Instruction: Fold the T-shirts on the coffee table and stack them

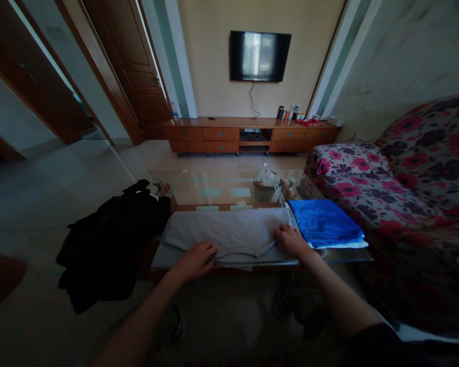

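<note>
Room first: living room, pale tiled floor [42,204], red-and-purple floral fabric sofa [405,168] from 1 to 4 o'clock, long wooden TV cabinet [252,133] at 12 with a dark wall-mounted television [260,55] above it, brown wooden doors [137,66] at 10–11.

Work surface: low glass-topped coffee table [222,191], dead centre. Small basket-like container [263,188] at its far side; contents unclear.

Clothes: heap of black garments [107,244] hanging off the table's edge at 9, unfolded. Grey knit garment [229,232] lies flat along the near table edge, partly folded, sleeve side tucked in. Blue folded fabric [325,221] at 2 of the grey one, just beside it, neat stack, looks finished.

Progress, judged: one piece done, grey piece mid-fold, black heap left.

Hands: left hand [197,259] curled, pinching the grey garment's near hem at 7. Right hand [290,239] fingers bent, pressing and gripping its right corner at 4, beside the blue stack.
</note>
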The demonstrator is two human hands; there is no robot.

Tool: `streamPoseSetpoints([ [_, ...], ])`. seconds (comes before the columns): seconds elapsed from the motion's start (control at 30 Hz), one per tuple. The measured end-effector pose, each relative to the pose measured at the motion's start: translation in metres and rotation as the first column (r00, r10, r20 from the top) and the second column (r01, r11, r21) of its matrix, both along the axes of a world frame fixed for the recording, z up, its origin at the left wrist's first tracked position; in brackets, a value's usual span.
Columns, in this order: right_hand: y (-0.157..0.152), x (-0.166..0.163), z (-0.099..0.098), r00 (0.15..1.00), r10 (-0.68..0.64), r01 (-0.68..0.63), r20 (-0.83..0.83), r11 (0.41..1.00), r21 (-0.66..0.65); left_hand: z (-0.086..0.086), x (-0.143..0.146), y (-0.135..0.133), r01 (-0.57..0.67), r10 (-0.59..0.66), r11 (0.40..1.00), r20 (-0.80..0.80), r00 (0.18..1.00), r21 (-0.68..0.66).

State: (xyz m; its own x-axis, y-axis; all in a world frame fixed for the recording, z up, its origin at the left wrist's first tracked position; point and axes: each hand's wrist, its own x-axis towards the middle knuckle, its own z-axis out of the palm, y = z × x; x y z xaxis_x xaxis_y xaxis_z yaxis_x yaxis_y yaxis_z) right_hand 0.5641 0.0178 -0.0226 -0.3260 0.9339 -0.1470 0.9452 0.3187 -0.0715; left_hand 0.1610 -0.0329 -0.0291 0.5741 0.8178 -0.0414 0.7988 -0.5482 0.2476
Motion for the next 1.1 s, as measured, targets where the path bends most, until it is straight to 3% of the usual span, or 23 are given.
streamPoseSetpoints([
  [0.33, 0.003, -0.005, 0.007, 0.999, -0.01, 0.013, 0.039, 0.998, -0.066, 0.0, -0.001, 0.001, -0.009, 0.015, 0.999, 0.104, 0.994, -0.051],
  [0.47, 0.005, -0.011, 0.006, 0.997, -0.075, 0.077, 0.027, 0.996, -0.054, -0.007, -0.001, 0.009, 0.009, 0.01, 0.993, 0.165, 0.986, -0.115],
  [0.53, 0.009, -0.016, 0.007, 0.991, -0.124, 0.126, 0.041, 0.991, -0.05, -0.012, -0.002, 0.019, -0.019, 0.057, 0.985, 0.216, 0.975, -0.173],
  [0.67, 0.029, -0.037, 0.01, 0.988, -0.148, 0.147, 0.043, 0.989, 0.023, -0.022, 0.001, 0.048, -0.208, 0.28, 0.948, 0.322, 0.905, -0.24],
  [0.73, 0.04, -0.053, 0.008, 0.989, -0.148, 0.149, -0.014, 0.984, 0.102, -0.027, 0.007, 0.065, -0.258, 0.312, 0.948, 0.383, 0.869, -0.187],
  [0.87, 0.059, -0.091, -0.004, 0.979, -0.146, 0.171, -0.143, 0.967, 0.188, -0.034, 0.029, 0.094, -0.314, 0.247, 0.948, 0.492, 0.835, 0.057],
  [0.97, 0.069, -0.121, -0.016, 0.975, -0.091, 0.136, -0.202, 0.966, 0.221, -0.038, 0.047, 0.108, -0.353, 0.252, 0.917, 0.416, 0.874, 0.187],
  [1.1, 0.078, -0.151, -0.034, 0.968, -0.045, 0.104, -0.246, 0.966, 0.235, -0.046, 0.064, 0.118, -0.414, 0.343, 0.876, 0.284, 0.895, 0.247],
])
